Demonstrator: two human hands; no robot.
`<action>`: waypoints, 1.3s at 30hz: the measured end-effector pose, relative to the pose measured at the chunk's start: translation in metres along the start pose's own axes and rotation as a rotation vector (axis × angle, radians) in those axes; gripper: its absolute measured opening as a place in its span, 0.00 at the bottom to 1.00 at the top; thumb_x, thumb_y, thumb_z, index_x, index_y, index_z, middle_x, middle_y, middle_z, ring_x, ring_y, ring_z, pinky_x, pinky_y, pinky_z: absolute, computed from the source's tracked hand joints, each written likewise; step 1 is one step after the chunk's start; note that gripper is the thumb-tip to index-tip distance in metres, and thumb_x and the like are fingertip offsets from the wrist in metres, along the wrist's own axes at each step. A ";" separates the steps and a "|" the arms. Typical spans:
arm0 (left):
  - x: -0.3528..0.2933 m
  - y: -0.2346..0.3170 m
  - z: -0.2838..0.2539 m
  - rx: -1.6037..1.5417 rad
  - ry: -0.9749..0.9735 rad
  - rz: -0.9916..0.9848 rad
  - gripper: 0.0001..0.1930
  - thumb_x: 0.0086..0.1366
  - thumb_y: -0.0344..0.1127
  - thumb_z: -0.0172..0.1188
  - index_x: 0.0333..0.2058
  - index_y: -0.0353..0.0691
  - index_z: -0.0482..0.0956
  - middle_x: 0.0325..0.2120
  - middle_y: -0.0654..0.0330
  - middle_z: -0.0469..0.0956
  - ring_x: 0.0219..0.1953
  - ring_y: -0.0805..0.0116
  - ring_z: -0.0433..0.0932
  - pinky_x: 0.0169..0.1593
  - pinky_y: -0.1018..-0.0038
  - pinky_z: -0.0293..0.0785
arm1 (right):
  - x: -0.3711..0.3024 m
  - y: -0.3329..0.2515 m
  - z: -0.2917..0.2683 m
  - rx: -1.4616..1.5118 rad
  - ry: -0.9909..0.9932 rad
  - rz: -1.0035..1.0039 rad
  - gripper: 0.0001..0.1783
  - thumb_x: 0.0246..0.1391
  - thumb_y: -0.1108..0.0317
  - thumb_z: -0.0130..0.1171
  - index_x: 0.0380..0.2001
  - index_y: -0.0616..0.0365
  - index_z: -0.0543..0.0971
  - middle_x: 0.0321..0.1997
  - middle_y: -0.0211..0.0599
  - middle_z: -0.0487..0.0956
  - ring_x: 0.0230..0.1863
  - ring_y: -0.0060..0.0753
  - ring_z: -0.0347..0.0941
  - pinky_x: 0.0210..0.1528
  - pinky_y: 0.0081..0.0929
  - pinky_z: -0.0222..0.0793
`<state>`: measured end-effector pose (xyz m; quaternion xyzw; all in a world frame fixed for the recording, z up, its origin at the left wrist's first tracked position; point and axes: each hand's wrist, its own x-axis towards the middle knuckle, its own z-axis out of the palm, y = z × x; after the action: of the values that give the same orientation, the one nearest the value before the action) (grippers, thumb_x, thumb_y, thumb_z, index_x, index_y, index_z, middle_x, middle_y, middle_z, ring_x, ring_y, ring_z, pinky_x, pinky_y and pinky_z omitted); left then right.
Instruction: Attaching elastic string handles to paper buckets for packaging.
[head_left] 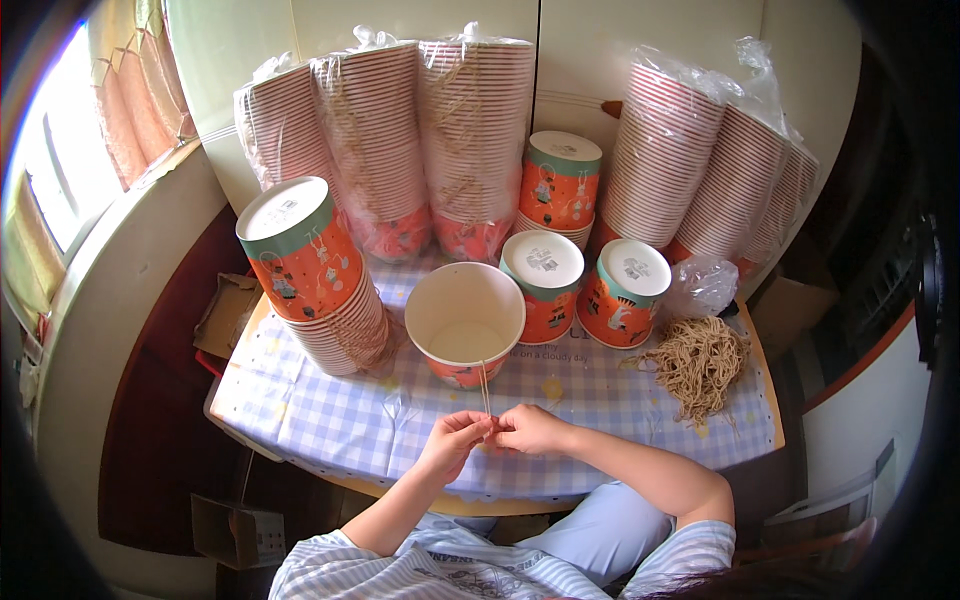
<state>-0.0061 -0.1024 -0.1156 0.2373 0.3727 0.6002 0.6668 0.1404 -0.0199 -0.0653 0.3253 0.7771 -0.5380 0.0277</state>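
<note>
An upright paper bucket (432, 312), white inside and orange outside, stands in the middle of the table with its mouth up. A thin beige string (485, 385) runs from its near rim down toward me, its strands close together. The string's lower end is pinched between the fingertips of my left hand (450, 445). My right hand (532, 431) meets the left there, its fingers closed at the same string end. The fingertips hide how the end lies. Both hands are just in front of the bucket, near the table's front edge.
Two upside-down orange buckets, one (542, 275) beside another (627, 290), stand behind right. A nested stack (312, 270) is at left. Tall plastic-wrapped stacks (475, 130) line the back. A tangled string pile (703, 365) and crumpled plastic bag (702, 286) lie right on the checked tablecloth (330, 425).
</note>
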 end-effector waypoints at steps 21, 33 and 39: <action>0.012 0.024 0.012 -0.104 0.058 0.052 0.04 0.56 0.31 0.58 0.29 0.39 0.76 0.27 0.67 0.75 0.28 0.81 0.68 0.31 0.83 0.61 | -0.005 -0.008 0.007 -0.349 -0.175 -0.112 0.10 0.44 0.60 0.55 0.25 0.53 0.79 0.24 0.31 0.79 0.29 0.33 0.75 0.35 0.30 0.68; 0.030 0.036 0.022 -0.380 0.097 -0.065 0.04 0.55 0.35 0.58 0.28 0.43 0.74 0.21 0.66 0.75 0.23 0.75 0.71 0.28 0.77 0.65 | -0.008 -0.012 0.018 -0.573 -0.359 -0.056 0.11 0.43 0.58 0.55 0.28 0.51 0.79 0.22 0.27 0.78 0.30 0.32 0.74 0.32 0.33 0.68; 0.034 0.034 0.021 -0.437 0.084 -0.106 0.05 0.55 0.36 0.58 0.28 0.44 0.74 0.20 0.66 0.75 0.22 0.76 0.71 0.28 0.79 0.64 | -0.008 -0.013 0.021 -0.632 -0.369 -0.110 0.12 0.41 0.58 0.56 0.28 0.51 0.79 0.28 0.33 0.78 0.33 0.37 0.74 0.34 0.35 0.68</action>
<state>-0.0105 -0.0610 -0.0842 0.0418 0.2733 0.6401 0.7169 0.1333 -0.0445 -0.0602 0.1562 0.9032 -0.3217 0.2374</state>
